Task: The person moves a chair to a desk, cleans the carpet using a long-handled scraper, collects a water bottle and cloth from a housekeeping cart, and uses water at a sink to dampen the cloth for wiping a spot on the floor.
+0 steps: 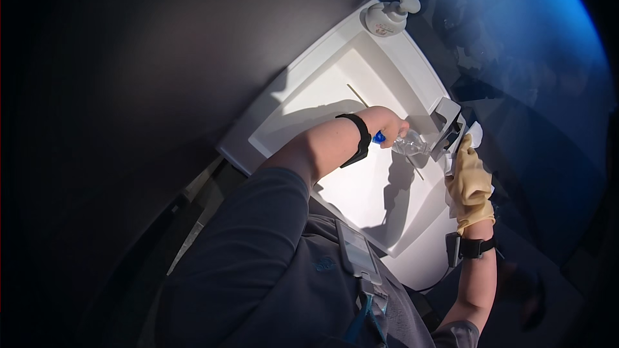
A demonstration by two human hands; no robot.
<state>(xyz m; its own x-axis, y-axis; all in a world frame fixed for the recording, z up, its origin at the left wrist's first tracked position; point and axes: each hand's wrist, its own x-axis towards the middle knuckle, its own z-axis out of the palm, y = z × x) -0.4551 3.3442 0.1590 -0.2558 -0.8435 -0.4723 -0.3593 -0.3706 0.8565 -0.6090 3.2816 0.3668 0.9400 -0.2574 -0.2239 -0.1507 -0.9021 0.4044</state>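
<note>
My left hand [390,128], bare with a black band at the wrist, is closed around a clear plastic bottle [411,143] over the white sink [333,82]. The bottle lies tilted, its narrow neck towards the grey metal faucet [446,116]. A small blue part [378,137] shows by my palm; whether it belongs to the bottle is unclear. My right hand [470,183], in a yellowish rubber glove, is beside the faucet at the sink's right edge. White crumpled material [476,134] shows around its fingers, which are partly hidden, so its grip cannot be made out.
A white pump bottle [385,18] bearing writing stands on the sink's far corner. A thin dark rod or slot [357,95] crosses the basin under my left hand. A badge holder [357,251] hangs at my chest near the basin's front edge. A dark panel borders the sink's left side.
</note>
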